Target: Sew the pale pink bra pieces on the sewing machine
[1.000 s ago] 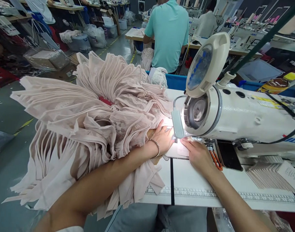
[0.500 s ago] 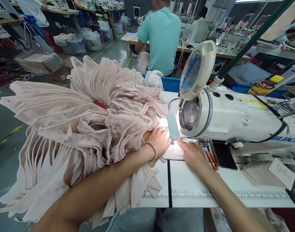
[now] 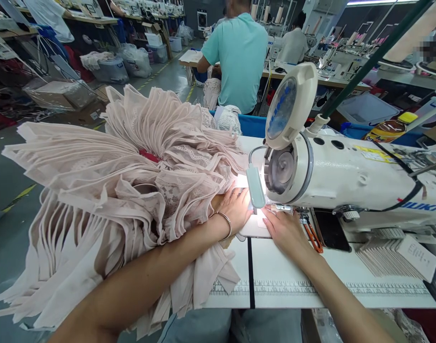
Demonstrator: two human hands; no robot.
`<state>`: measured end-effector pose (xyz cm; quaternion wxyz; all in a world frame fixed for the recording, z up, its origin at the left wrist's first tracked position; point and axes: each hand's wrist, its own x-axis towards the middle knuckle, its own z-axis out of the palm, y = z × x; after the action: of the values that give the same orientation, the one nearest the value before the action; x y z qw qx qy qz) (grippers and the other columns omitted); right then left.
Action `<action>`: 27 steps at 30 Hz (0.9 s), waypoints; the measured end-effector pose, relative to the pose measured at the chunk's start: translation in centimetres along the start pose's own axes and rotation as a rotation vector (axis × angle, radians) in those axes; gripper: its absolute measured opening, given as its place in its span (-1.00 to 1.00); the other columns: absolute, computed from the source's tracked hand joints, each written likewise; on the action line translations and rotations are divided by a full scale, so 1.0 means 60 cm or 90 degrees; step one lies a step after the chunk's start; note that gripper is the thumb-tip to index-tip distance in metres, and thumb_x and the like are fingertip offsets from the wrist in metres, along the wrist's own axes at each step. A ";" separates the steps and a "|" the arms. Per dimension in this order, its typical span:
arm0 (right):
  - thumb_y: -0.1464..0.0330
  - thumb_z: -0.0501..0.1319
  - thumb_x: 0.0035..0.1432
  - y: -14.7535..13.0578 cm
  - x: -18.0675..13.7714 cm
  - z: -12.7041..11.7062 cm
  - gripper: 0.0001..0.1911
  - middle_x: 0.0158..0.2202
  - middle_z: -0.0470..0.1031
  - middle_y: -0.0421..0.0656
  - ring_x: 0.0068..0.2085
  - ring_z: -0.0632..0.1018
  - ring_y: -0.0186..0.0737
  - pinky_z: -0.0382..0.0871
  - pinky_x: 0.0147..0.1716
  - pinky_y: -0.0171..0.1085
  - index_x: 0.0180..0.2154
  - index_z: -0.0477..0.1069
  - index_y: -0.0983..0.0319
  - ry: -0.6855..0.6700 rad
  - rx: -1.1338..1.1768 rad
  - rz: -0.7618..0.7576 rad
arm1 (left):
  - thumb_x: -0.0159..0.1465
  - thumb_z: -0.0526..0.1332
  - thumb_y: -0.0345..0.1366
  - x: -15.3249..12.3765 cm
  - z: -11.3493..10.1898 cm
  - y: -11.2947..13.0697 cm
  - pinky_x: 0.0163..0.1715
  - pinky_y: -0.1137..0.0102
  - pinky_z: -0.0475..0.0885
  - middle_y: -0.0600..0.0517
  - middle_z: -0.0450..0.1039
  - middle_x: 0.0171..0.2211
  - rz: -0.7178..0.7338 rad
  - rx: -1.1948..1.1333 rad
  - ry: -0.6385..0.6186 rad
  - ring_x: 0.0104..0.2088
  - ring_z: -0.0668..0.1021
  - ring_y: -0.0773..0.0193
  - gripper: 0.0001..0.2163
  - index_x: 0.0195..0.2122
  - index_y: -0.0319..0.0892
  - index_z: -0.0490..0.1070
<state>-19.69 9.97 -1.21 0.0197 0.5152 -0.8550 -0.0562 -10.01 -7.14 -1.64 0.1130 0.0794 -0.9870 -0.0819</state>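
My left hand, with a bracelet at the wrist, lies flat beside the needle area of the white sewing machine, fingers stretched forward under the lamp's glare. My right hand rests on the near side of the needle, fingers extended over a small pale pink fabric piece. Glare and the small lamp partly hide the fingertips and the needle. A big heap of pale pink lace-trimmed garment pieces is piled against my left forearm.
Orange-handled snips and a dark phone lie right of my right hand. Farther right is a fanned stack of pale pieces. A ruler strip runs along the table's front edge. A person in a turquoise shirt sits ahead.
The round part in the machine's open head looks smeared now, where it was sharper before. My right fingers have shifted slightly on the fabric piece; my left hand stays almost in place.
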 end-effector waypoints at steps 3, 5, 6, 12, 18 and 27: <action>0.31 -0.11 0.40 -0.003 0.001 -0.007 -0.54 0.14 0.45 -0.02 0.06 0.48 0.09 0.34 0.02 0.07 0.22 0.30 0.14 -0.035 0.003 0.012 | 0.33 0.11 -0.21 0.000 0.003 0.000 0.31 0.03 0.00 -0.12 0.43 0.02 -0.005 0.000 0.000 0.10 0.36 0.01 -0.74 -0.06 -0.23 0.41; 0.30 -0.10 0.40 -0.003 0.003 -0.008 -0.55 0.14 0.45 -0.01 0.07 0.48 0.10 0.34 0.02 0.07 0.22 0.31 0.14 -0.045 0.004 0.017 | 0.32 0.13 -0.21 0.000 0.004 0.001 0.31 0.03 0.02 -0.13 0.42 0.02 -0.010 0.000 0.001 0.09 0.36 0.01 -0.72 -0.04 -0.26 0.40; 0.29 -0.10 0.40 -0.003 0.003 -0.008 -0.55 0.13 0.46 -0.01 0.06 0.48 0.10 0.34 0.02 0.07 0.22 0.31 0.14 -0.048 0.005 0.018 | 0.31 0.14 -0.20 0.000 0.004 0.001 0.30 0.04 0.04 -0.14 0.42 0.01 -0.014 -0.003 -0.001 0.09 0.36 0.01 -0.72 -0.04 -0.26 0.39; 0.30 -0.11 0.40 -0.003 0.009 -0.016 -0.54 0.12 0.46 0.04 -0.01 0.51 0.07 0.33 -0.01 0.06 0.23 0.29 0.16 -0.063 0.019 0.013 | 0.32 0.13 -0.21 -0.002 0.005 0.000 0.25 0.05 0.11 -0.13 0.42 -0.04 -0.020 -0.017 0.017 0.09 0.36 0.04 -0.75 -0.05 -0.22 0.36; 0.25 -0.04 0.37 -0.010 0.006 -0.011 -0.56 -0.16 0.56 0.05 -0.13 0.53 0.07 0.33 -0.10 -0.01 0.16 0.37 0.18 -0.036 0.009 0.047 | 0.28 0.21 -0.15 -0.002 -0.005 0.001 0.02 0.17 0.29 -0.13 0.39 -0.06 -0.072 -0.016 0.028 0.00 0.39 0.04 -0.66 0.01 -0.23 0.34; 0.53 -0.11 0.26 0.002 0.019 -0.010 -0.55 -0.36 0.56 -0.04 -0.27 0.51 -0.09 0.23 0.00 -0.07 0.03 0.42 0.26 -0.060 0.058 0.078 | 0.37 0.06 -0.36 0.011 -0.028 -0.010 -0.19 0.24 0.27 -0.16 0.42 -0.22 -0.165 0.088 -0.064 -0.18 0.45 0.07 -0.81 -0.13 -0.28 0.44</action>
<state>-20.28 8.97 -0.61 -0.0404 0.4594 -0.8864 -0.0402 -10.18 -8.08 0.00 0.0463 0.2093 -0.9763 -0.0311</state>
